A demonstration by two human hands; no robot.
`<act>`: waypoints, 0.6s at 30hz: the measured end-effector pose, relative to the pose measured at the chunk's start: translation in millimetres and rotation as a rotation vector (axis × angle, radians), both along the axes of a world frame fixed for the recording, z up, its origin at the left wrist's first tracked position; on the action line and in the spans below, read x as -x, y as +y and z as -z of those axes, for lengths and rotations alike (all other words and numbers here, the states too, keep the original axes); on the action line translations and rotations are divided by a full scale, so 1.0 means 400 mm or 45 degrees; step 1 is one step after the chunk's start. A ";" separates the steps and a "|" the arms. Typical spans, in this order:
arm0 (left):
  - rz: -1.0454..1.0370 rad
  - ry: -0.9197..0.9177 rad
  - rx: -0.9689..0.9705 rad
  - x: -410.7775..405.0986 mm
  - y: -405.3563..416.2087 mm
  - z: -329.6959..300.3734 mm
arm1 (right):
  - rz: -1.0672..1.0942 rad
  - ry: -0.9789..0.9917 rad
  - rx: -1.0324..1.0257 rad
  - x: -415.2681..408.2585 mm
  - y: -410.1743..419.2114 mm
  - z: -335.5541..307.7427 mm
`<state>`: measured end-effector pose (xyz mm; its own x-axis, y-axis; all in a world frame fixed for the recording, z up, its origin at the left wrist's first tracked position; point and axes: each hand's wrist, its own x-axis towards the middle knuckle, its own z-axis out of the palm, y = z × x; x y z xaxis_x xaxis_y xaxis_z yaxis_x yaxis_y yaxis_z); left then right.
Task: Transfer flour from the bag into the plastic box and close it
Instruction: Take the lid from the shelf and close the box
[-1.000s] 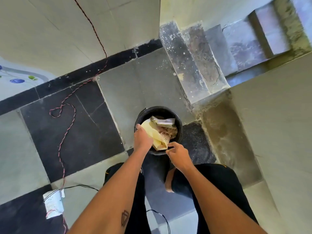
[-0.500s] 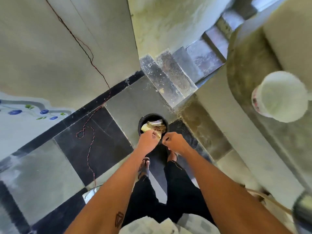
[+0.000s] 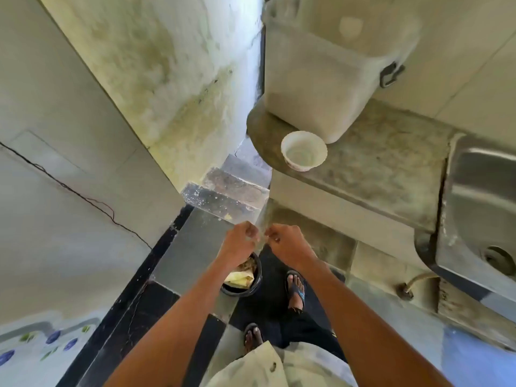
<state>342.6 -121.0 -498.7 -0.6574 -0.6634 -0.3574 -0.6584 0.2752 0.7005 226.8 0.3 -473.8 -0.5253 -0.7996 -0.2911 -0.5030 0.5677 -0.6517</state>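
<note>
A large translucent plastic box (image 3: 315, 88) stands on the stone counter (image 3: 385, 169) at the upper right, with a grey latch (image 3: 391, 75) on its side. On the floor below my hands sits a black bin (image 3: 255, 286) with a crumpled yellowish packet (image 3: 238, 277) in it. My left hand (image 3: 238, 244) and my right hand (image 3: 287, 244) hover close together above the bin. Their fingers are curled towards each other, and I see nothing held in either.
A white bowl (image 3: 303, 150) sits at the counter's rounded end, beside the box. A steel sink (image 3: 483, 210) is at the right. Stone steps (image 3: 223, 196) rise ahead, and a wall with a thin cable (image 3: 83, 196) is at the left. My sandalled feet (image 3: 296, 289) stand by the bin.
My view has risen from the bin, so the counter, box and sink have come into sight. Both hands have lifted out of the bin and left the yellowish packet in it.
</note>
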 end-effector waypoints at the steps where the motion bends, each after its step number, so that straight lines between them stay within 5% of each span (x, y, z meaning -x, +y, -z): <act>1: 0.010 0.037 0.031 0.016 0.000 -0.028 | 0.032 0.022 0.042 0.008 0.011 -0.015; 7: 0.086 0.370 0.255 0.167 0.010 -0.254 | 0.094 0.289 0.288 0.113 0.057 -0.212; 18: 0.134 1.100 0.686 0.394 0.084 -0.775 | 0.147 0.894 1.160 0.342 0.144 -0.698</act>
<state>185.2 -87.6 -188.7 -0.6131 -0.5195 0.5952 0.0588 0.7213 0.6901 90.2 58.0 -194.4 -0.4269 -0.4996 0.7538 -0.8923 0.0974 -0.4408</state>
